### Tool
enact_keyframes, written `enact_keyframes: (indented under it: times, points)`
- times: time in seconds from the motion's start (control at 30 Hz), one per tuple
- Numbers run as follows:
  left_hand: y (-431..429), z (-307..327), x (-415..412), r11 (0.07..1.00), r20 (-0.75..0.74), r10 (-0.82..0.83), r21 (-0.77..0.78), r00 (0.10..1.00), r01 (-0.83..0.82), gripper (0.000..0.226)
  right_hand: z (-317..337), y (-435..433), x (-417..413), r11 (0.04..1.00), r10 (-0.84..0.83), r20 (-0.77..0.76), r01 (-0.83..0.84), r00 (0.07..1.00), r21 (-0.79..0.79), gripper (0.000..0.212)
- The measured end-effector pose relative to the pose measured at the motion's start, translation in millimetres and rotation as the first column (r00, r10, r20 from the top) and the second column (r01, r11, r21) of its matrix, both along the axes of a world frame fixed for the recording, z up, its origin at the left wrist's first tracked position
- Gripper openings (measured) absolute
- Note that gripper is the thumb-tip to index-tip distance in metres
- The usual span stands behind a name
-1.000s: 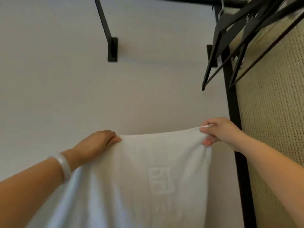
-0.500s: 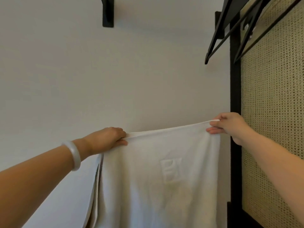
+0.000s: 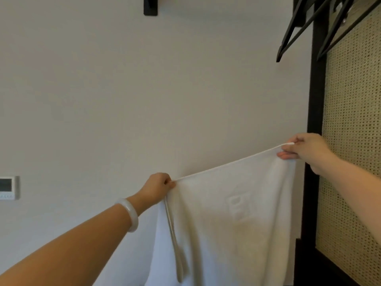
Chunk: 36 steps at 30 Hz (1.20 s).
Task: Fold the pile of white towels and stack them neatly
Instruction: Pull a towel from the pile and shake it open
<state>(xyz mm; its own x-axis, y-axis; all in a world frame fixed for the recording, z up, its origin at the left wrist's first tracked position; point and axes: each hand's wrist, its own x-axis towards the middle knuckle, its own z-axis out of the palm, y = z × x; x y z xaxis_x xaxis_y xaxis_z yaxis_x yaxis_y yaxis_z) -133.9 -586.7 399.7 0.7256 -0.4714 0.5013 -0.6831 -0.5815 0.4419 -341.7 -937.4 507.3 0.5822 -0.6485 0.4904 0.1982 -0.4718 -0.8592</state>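
A person holds a white towel [image 3: 237, 234] up in the air before a plain pale wall [image 3: 144, 100], its top edge stretched taut between both hands. The left hand [image 3: 156, 186], fingers curled, pinches the towel's left top corner. The right hand [image 3: 303, 149], raised higher, pinches the right top corner between thumb and fingers, so the edge slopes up to the right. The cloth hangs down from that edge and runs out of the bottom of the view, with an embossed emblem [image 3: 240, 205] showing near its middle and a folded side hem hanging under the left hand. A pale bangle [image 3: 129, 213] sits on the left wrist. To the right stands a black frame [image 3: 315, 100] around a woven cane panel [image 3: 354, 141], with dark hangers [image 3: 305, 21] above it. A black bracket [image 3: 150, 6] is fixed high on the wall, and a small white control panel [image 3: 8, 187] is mounted at the far left
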Motion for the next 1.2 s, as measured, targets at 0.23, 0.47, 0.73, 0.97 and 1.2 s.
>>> enact_keyframes:
  times: [0.23,0.47,0.73,0.97,1.2]
  points:
    - [8.4,147.7,-10.7,0.998,0.329,0.057,-0.03,0.943,-0.05,0.034,22.8,-3.6,5.0,0.991,-0.02,0.231,-0.011,0.973,0.132,0.022]
    - [25.3,264.4,-44.4,0.994,0.519,0.105,-0.055,0.849,-0.09,0.007,117.9,10.1,-21.0,0.994,0.028,0.484,-0.077,0.874,0.081,0.024]
    - [44.3,256.3,-29.4,0.984,0.628,0.108,0.044,0.771,-0.173,0.022,127.4,10.6,-13.6,0.981,0.124,0.399,-0.172,0.908,0.085,0.022]
    - [15.7,183.3,16.7,0.947,0.418,0.062,0.261,0.906,-0.185,0.019,48.3,-26.5,37.4,0.971,0.058,0.112,-0.082,0.992,0.224,0.016]
    - [-1.6,240.4,19.6,0.988,0.44,0.147,-0.113,0.886,-0.108,0.024,109.7,-24.0,44.8,0.988,-0.023,0.398,-0.039,0.917,0.147,0.019]
